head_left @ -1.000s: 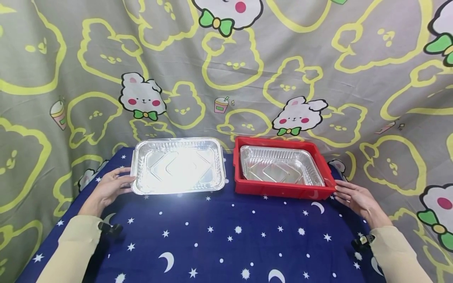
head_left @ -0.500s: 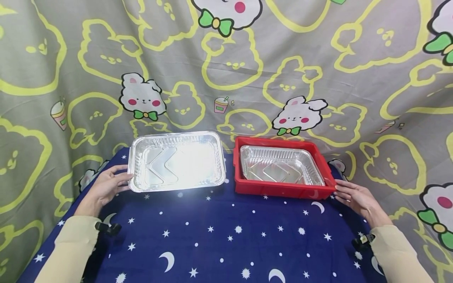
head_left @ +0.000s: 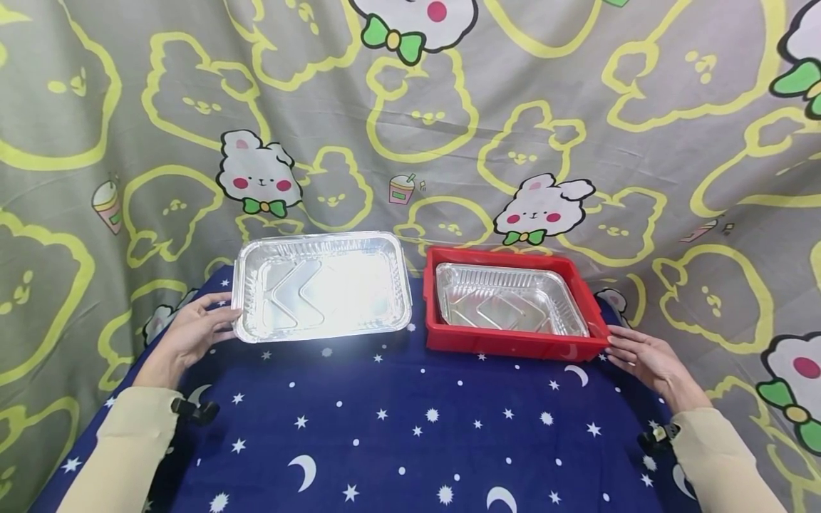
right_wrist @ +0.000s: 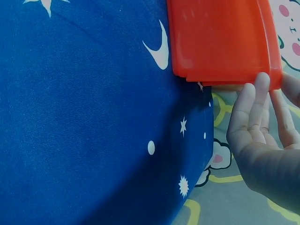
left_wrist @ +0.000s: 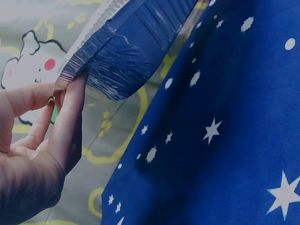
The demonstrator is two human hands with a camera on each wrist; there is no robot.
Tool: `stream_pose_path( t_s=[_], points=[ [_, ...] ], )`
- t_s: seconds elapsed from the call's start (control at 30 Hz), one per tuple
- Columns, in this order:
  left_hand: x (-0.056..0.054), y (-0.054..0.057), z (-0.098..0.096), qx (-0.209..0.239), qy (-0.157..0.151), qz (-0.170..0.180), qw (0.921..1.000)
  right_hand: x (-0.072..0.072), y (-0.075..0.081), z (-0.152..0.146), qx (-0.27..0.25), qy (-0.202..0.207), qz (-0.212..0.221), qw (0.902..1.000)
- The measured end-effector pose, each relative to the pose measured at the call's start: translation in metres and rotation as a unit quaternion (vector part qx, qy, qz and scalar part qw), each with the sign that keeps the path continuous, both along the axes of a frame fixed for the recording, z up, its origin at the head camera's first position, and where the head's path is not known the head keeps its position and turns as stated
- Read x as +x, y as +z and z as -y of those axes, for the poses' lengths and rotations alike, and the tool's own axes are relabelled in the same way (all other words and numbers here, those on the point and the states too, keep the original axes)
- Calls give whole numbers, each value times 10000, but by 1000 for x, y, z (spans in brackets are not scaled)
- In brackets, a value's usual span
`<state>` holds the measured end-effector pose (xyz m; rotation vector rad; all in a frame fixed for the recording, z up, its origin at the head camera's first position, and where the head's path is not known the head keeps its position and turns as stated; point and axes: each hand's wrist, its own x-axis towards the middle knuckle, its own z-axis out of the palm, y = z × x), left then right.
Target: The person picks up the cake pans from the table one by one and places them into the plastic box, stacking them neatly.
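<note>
My left hand [head_left: 195, 331] pinches the left rim of a shiny rectangular foil baking tray [head_left: 314, 317]. In the left wrist view, thumb and fingers close on the rim of the foil tray [left_wrist: 136, 51]; its blue-reflecting underside hangs clear of the cloth. The tray tilts, and its inside faces the head camera. On the right is a red plastic bin [head_left: 513, 345] with a second foil tray [head_left: 507, 313] lying in it. My right hand [head_left: 644, 360] grips the bin's near right corner; the right wrist view has fingertips on the outer wall of the red bin [right_wrist: 220, 42] and the thumb at its rim.
A dark blue cloth [head_left: 385, 456] with white stars and moons covers the table. Behind it hangs a grey curtain [head_left: 449, 85] with yellow cartoon outlines, close to the table's back edge. A small black device [head_left: 195, 412] sits at each wrist.
My left hand has raised the foil tray a little, with its far edge moving upward and its near right corner rising. My right hand and the red bin have stayed in place.
</note>
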<state>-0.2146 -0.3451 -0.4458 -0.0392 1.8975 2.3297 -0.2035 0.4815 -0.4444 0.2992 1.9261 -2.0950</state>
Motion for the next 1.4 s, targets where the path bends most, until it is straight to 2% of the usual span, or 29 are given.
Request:
stream_pose_path(
  t_s=[0.27, 0.53, 0.83, 1.1, 1.4],
  points=[
    [0, 5, 0, 164, 6, -33, 9999, 0, 1, 2, -153, -35, 72, 9999],
    [1, 13, -5, 107, 54, -66, 9999, 0, 1, 1, -202, -56, 109, 9997],
    [-4, 21, -10, 59, 107, -53, 9999, 0, 0, 2, -146, -118, 130, 9997],
    [-12, 32, -21, -19, 42, -90, 9999, -1, 1, 2, -72, -66, 69, 9999],
    [-25, 42, -43, -5, 21, -145, 9999, -1, 0, 1, -153, -62, 106, 9998]
  ],
)
